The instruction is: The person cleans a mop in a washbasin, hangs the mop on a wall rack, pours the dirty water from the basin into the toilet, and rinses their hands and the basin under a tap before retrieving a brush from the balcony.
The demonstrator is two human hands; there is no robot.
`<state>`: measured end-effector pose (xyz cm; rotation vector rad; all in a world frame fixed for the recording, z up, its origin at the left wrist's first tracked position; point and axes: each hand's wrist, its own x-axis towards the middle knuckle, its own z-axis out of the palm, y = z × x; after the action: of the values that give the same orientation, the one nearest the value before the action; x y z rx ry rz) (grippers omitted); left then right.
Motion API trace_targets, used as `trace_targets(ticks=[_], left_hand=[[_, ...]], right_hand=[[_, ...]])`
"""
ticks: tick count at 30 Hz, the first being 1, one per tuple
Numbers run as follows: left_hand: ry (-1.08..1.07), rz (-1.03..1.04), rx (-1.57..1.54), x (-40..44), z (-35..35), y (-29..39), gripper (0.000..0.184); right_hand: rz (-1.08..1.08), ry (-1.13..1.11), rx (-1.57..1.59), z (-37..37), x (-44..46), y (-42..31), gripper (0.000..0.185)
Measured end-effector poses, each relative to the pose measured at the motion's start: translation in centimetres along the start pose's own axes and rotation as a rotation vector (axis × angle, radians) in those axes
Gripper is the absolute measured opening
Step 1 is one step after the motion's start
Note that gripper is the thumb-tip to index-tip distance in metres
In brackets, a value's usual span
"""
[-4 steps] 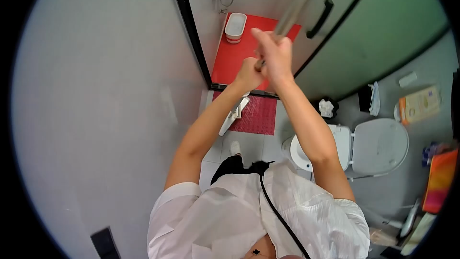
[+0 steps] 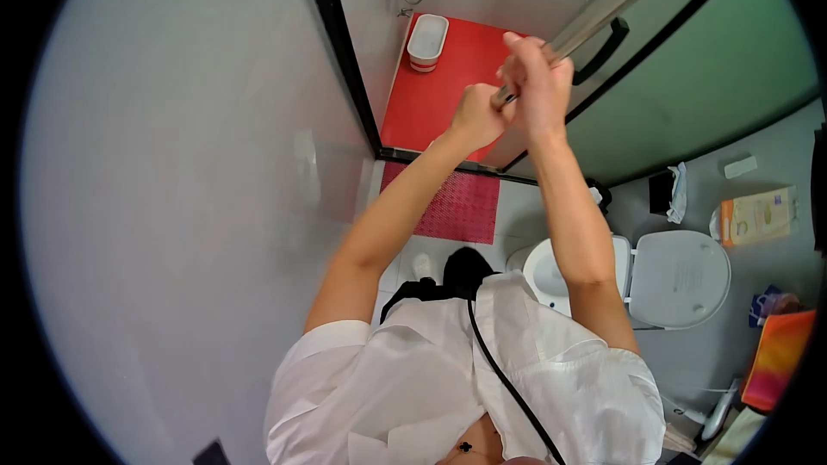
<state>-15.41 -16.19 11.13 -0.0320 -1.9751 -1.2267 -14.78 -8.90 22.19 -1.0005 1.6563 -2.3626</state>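
Pole gripped by both hands, raised ahead of the body above the red floor, slanted to the upper right of the view. Far end cut off by the frame; what is fitted there cannot be told. Left hand: curled around the near end. Right hand: wrapped around just farther up; finger contact partly hidden.

Handling, as judged: pole probably light to middling, stiff, not fragile. Surface looks smooth and a bit shiny, so slipping is to be expected if wet. Since it is gripped close to one end, the far part will likely feel heavy and be swung about easily. More control would be given by a wider hold: right hand placed higher on the shaft, near end held by the left. In view, the glass door and its handle are lined up close to the pole; the actual gap cannot be judged, so knocks are to be guarded against. Tub seen on the red floor, well apart from both hands.
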Motion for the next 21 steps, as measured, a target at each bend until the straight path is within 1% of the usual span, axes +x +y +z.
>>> trace_targets(ticks=[1,2,4,5,6,7,8,9,10,11,12,13,15,16,19,21], left_hand=[[0.038,0.075,0.024,3.9,-0.6,0.5,0.031],[-0.015,-0.008,0.061,2.7,-2.2,-1.4,0.031],[-0.082,-0.056,0.08,2.7,-1.8,-4.3,0.025],[-0.091,-0.07,0.092,4.0,-2.5,-6.1,0.025],[-0.112,-0.092,-0.053,4.9,-3.5,-8.1,0.023],[-0.124,-0.106,-0.209,6.2,-4.0,-10.0,0.025],[-0.209,-0.164,-0.109,9.7,-4.6,-11.5,0.034],[-0.213,-0.174,-0.093,11.2,-4.9,-15.0,0.034],[-0.232,-0.225,-0.02,10.0,-5.1,-20.2,0.033],[-0.259,-0.241,0.052,11.1,-4.9,-23.8,0.032],[-0.19,-0.28,0.025,12.7,-4.5,-25.9,0.028],[-0.191,-0.304,0.023,13.9,-4.0,-28.4,0.028],[-0.099,-0.265,0.035,18.3,-3.5,-30.4,0.025],[-0.084,-0.279,-0.021,19.9,-3.4,-32.3,0.024],[-0.088,-0.252,-0.055,25.0,-3.7,-36.1,0.023],[-0.116,-0.264,-0.064,28.3,-2.9,-39.9,0.025]], right_hand=[[-0.106,-0.022,0.026,0.4,2.8,-0.9,0.035],[-0.063,-0.01,0.12,1.1,3.0,1.7,0.034],[-0.058,-0.016,0.146,0.7,4.6,5.3,0.033],[-0.117,0.011,0.132,1.3,6.4,6.7,0.034],[-0.107,0.039,0.155,1.8,7.8,8.5,0.034],[-0.106,0.061,0.165,1.9,9.7,10.1,0.035],[-0.128,0.06,0.174,1.7,13.5,11.2,0.035],[-0.134,0.073,0.185,1.9,16.0,13.6,0.035],[-0.114,0.085,0.191,2.5,17.0,16.9,0.036],[-0.113,0.095,0.203,3.0,19.7,18.1,0.036],[-0.094,0.082,0.199,3.4,22.0,19.4,0.036],[-0.065,0.066,0.191,3.4,24.2,21.1,0.036],[-0.065,0.01,0.186,3.6,29.1,22.6,0.036],[-0.066,-0.012,0.17,4.0,31.4,24.2,0.036],[-0.09,-0.057,0.147,4.7,37.1,26.8,0.034],[-0.037,-0.079,0.177,4.5,40.9,28.9,0.032]])
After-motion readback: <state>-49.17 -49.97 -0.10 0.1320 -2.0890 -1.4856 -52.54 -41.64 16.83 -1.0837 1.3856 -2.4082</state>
